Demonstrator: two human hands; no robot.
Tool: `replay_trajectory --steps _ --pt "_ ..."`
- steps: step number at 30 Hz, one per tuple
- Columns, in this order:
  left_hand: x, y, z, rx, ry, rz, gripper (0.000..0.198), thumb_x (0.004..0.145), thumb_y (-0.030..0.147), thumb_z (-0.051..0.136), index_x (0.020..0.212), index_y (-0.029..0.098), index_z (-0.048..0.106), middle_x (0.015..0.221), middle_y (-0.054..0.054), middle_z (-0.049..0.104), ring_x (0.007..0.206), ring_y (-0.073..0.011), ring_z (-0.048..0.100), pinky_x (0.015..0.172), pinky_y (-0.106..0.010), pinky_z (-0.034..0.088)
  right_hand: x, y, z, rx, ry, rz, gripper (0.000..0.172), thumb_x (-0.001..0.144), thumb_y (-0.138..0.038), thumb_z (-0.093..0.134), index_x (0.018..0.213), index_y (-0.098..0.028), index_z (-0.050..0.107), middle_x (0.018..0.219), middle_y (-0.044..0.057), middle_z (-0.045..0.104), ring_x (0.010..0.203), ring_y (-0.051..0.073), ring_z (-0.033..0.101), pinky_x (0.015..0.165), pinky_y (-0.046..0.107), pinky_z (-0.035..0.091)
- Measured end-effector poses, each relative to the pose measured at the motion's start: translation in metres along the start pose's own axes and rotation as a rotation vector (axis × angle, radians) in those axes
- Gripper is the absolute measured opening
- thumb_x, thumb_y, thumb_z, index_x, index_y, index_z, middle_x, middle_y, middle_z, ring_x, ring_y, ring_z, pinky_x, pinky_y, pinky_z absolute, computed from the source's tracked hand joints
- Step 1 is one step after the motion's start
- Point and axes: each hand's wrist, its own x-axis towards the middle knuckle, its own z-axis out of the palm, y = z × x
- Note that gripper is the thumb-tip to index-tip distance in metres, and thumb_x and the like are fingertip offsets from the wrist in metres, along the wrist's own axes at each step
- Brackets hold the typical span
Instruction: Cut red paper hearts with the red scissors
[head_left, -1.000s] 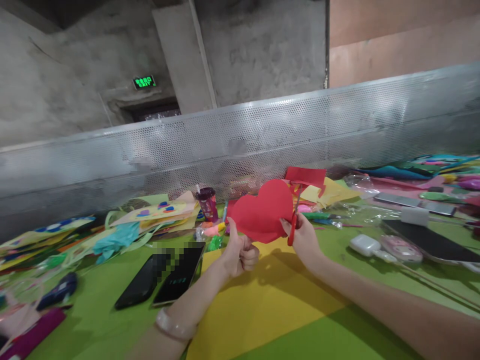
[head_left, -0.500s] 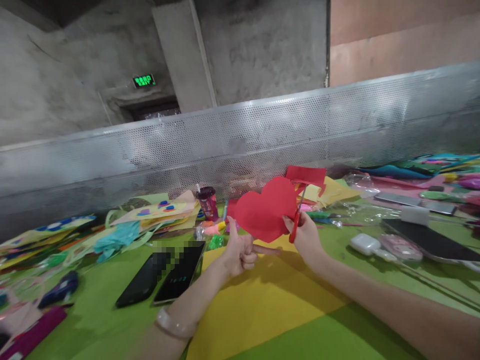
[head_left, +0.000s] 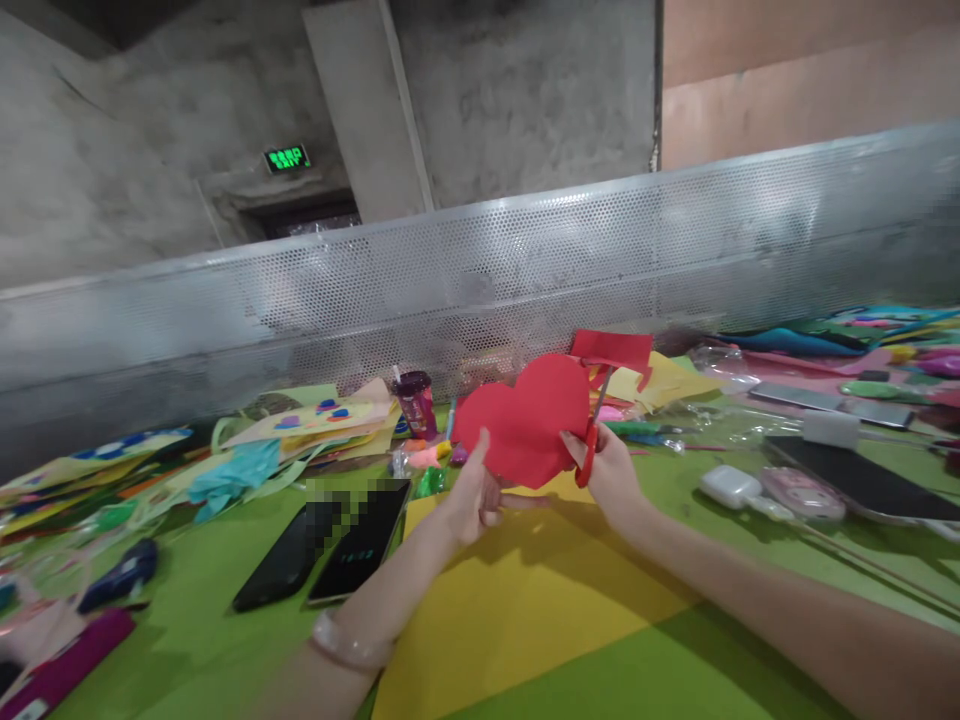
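Note:
A red paper heart (head_left: 532, 415) is held up in front of me, above a yellow paper sheet (head_left: 525, 620). My right hand (head_left: 606, 470) pinches the heart's lower right edge and also holds red-handled scissors (head_left: 589, 458), blades pointing up. Over the heart's lower left edge lies the thumb of my left hand (head_left: 474, 492). Its index finger stretches out below the heart, apart from the thumb, and the other fingers are curled. Behind the scissors are red paper offcuts (head_left: 613, 349).
Two dark phones (head_left: 360, 540) lie left of the yellow sheet. A purple cup (head_left: 415, 405) stands behind my left hand. To the right are a white earphone case (head_left: 729, 486) and a tablet (head_left: 862, 478). A perforated metal barrier (head_left: 480, 270) runs along the back.
My left thumb has come over the heart's lower left edge, where it stood beside it before. The heart and my right hand have shifted very slightly left.

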Motion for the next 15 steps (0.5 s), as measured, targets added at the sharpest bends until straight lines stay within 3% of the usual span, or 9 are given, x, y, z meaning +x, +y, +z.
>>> replay_trajectory --steps 5,10,15 --pt "0.001 -0.002 0.008 0.086 0.182 0.139 0.043 0.065 0.036 0.069 0.101 0.019 0.052 0.076 -0.006 0.066 0.048 -0.0136 0.061 0.032 -0.017 0.005 -0.006 -0.006 0.004 0.046 -0.024 -0.004 0.028 0.065 -0.038 0.066 0.078 -0.018 0.053 0.069 0.000 0.057 0.057 0.012 0.049 0.054 0.025 0.042" --pt "0.004 -0.002 0.008 -0.044 0.392 0.257 0.039 0.059 0.038 0.073 0.087 0.018 0.054 0.067 0.002 0.062 0.037 -0.0024 0.044 0.032 -0.015 0.014 -0.009 -0.008 0.005 0.055 -0.055 0.002 0.029 0.064 -0.040 0.067 0.075 -0.019 0.050 0.068 -0.001 0.056 0.056 0.011 0.049 0.052 0.024 0.042" --pt "0.013 -0.005 0.002 -0.054 0.479 0.358 0.050 0.051 0.033 0.079 0.093 0.019 0.056 0.078 0.000 0.063 0.043 -0.0041 0.048 0.032 -0.015 0.017 -0.007 -0.005 0.005 0.062 -0.055 0.044 0.029 0.067 -0.041 0.065 0.073 -0.019 0.047 0.061 -0.004 0.053 0.049 0.009 0.048 0.044 0.021 0.041"
